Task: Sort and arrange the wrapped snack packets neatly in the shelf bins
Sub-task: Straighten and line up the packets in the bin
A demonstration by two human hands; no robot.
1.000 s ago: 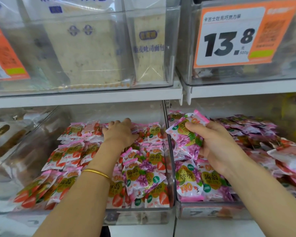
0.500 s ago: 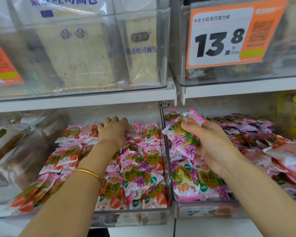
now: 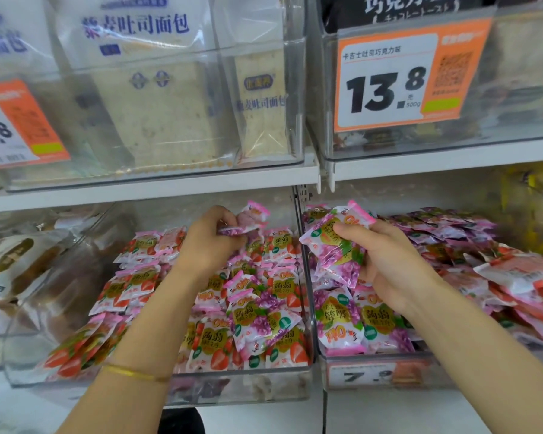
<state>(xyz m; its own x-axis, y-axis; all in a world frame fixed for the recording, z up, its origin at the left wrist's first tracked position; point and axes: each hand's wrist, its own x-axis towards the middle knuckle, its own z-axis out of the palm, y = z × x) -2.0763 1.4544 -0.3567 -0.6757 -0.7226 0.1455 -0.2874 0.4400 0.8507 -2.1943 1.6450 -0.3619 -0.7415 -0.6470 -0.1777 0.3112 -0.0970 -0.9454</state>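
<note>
Two clear shelf bins sit side by side on the lower shelf. The left bin (image 3: 201,389) holds mostly red strawberry packets (image 3: 132,277) with a few purple grape packets (image 3: 257,321) mixed in. The right bin (image 3: 373,374) holds purple grape packets (image 3: 373,321) in front. My left hand (image 3: 210,242) is raised over the back of the left bin and pinches a purple packet (image 3: 248,220). My right hand (image 3: 386,261) grips a small stack of purple grape packets (image 3: 336,249) above the divider between the bins.
Red and pink packets (image 3: 514,277) pile up at the right of the right bin. Above, clear bins hold bread loaves (image 3: 157,104) and carry an orange price tag (image 3: 398,79). A bin of brown pastries (image 3: 13,264) stands at the far left. The shelf edge (image 3: 151,189) overhangs both hands.
My left hand, which lay flat on the packets at the back of the left bin, has lifted with a purple packet pinched in its fingers. My right hand keeps its stack in place.
</note>
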